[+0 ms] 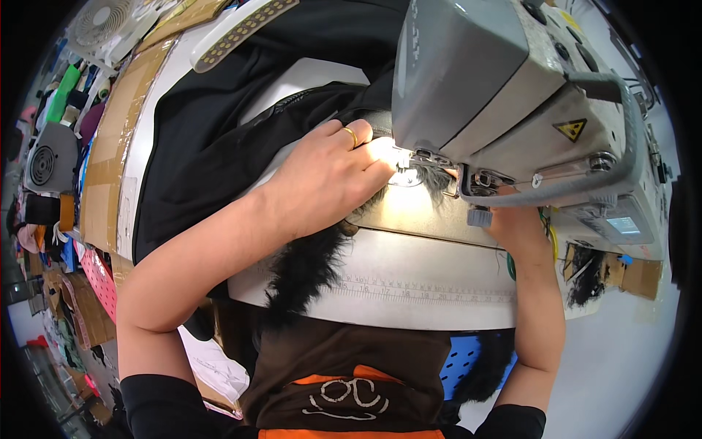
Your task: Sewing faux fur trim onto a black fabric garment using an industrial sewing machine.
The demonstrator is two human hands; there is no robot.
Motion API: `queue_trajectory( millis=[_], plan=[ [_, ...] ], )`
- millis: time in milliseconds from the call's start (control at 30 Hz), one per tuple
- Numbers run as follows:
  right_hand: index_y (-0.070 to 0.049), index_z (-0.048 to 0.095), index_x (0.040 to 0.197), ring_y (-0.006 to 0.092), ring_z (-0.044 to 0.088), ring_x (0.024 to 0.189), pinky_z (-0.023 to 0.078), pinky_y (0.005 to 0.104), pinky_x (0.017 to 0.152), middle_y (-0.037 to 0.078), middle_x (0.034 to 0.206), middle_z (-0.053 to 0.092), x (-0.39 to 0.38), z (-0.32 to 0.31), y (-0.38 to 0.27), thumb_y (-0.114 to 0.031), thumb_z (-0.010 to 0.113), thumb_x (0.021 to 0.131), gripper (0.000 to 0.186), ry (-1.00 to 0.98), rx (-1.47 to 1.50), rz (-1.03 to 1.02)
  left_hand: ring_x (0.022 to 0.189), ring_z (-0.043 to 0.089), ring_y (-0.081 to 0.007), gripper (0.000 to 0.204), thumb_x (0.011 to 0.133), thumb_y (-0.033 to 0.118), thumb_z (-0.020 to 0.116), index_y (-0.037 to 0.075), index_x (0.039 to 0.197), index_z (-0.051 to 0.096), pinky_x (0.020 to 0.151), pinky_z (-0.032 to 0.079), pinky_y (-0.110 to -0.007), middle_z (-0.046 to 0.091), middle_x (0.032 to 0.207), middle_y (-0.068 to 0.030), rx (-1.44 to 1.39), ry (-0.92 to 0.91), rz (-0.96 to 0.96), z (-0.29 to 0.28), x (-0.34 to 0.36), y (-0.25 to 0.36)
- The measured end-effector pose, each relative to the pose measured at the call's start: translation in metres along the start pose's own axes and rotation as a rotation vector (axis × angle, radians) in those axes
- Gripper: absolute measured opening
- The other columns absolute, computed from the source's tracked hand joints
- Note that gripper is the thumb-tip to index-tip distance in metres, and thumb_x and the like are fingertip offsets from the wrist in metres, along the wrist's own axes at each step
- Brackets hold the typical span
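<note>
Black fur (308, 267) slants lengthwise from under the nearer left hand (329, 172) toward the tabletop's (431, 260) front edge; I can't tell whether it or the right hand (514, 222) pinches anything.

The machine (462, 77) is hiding most fingers of the right hand (513, 222), while glare is washing out the fingertips of the left hand (327, 172). The upper edge is cutting off the machine, cloth (208, 139) and fan (102, 23), and the screen (624, 225) is showing marks too small to read.
</note>
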State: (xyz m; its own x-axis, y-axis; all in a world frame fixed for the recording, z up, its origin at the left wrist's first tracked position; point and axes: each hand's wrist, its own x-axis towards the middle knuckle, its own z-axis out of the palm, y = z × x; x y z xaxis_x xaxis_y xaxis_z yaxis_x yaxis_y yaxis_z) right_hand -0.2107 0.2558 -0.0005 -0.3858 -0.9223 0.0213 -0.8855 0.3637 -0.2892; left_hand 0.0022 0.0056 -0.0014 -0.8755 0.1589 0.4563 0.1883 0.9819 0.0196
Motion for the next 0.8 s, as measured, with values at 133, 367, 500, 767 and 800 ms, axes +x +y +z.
queue_trajectory(
  millis=[133, 367, 500, 767, 800],
  plan=[
    [-0.001, 0.074, 0.102, 0.0417, 0.073, 0.091, 0.058, 0.0506, 0.08, 0.02, 0.092, 0.073, 0.002, 0.002, 0.007, -0.011, 0.075, 0.085, 0.02, -0.003, -0.054, -0.055, 0.104, 0.065, -0.025, 0.009, 0.085, 0.017, 0.071, 0.012, 0.086, 0.063, 0.078, 0.05, -0.037, 0.068, 0.077, 0.0006, 0.005, -0.018, 0.0, -0.001, 0.002, 0.0],
    [-0.003, 0.075, 0.104, 0.038, 0.073, 0.086, 0.058, 0.0485, 0.076, 0.019, 0.09, 0.072, 0.006, -0.006, 0.003, -0.014, 0.074, 0.088, 0.02, -0.021, -0.251, -0.153, 0.104, 0.063, -0.0246, 0.009, 0.084, 0.015, 0.072, 0.013, 0.09, 0.065, 0.081, 0.051, -0.037, 0.067, 0.081, 0.0018, -0.013, 0.013, -0.022, 0.003, -0.001, 0.0],
    [-0.004, 0.073, 0.105, 0.0343, 0.073, 0.083, 0.057, 0.0432, 0.072, 0.015, 0.084, 0.071, 0.007, 0.015, 0.021, -0.013, 0.072, 0.09, 0.017, -0.008, -0.335, -0.133, 0.103, 0.062, -0.0249, 0.012, 0.085, 0.015, 0.071, 0.012, 0.096, 0.066, 0.084, 0.051, -0.038, 0.067, 0.088, 0.0017, -0.021, 0.024, -0.042, -0.001, -0.004, -0.004],
    [-0.009, 0.074, 0.1, 0.0292, 0.068, 0.067, 0.051, 0.0405, 0.063, 0.01, 0.075, 0.066, 0.009, 0.015, 0.027, -0.009, 0.071, 0.091, 0.01, 0.146, -0.173, -0.172, 0.094, 0.063, -0.0241, 0.014, 0.085, 0.012, 0.068, 0.006, 0.096, 0.063, 0.084, 0.053, -0.037, 0.061, 0.095, -0.007, -0.023, 0.051, -0.007, -0.003, -0.007, 0.0],
    [-0.011, 0.075, 0.1, 0.0281, 0.066, 0.065, 0.051, 0.0404, 0.063, 0.009, 0.075, 0.065, 0.009, 0.011, 0.024, -0.009, 0.071, 0.09, 0.01, 0.19, -0.174, -0.207, 0.094, 0.063, -0.0241, 0.014, 0.085, 0.012, 0.068, 0.006, 0.096, 0.063, 0.084, 0.053, -0.037, 0.061, 0.095, -0.007, -0.036, 0.055, 0.004, -0.004, -0.009, 0.007]
  ],
)
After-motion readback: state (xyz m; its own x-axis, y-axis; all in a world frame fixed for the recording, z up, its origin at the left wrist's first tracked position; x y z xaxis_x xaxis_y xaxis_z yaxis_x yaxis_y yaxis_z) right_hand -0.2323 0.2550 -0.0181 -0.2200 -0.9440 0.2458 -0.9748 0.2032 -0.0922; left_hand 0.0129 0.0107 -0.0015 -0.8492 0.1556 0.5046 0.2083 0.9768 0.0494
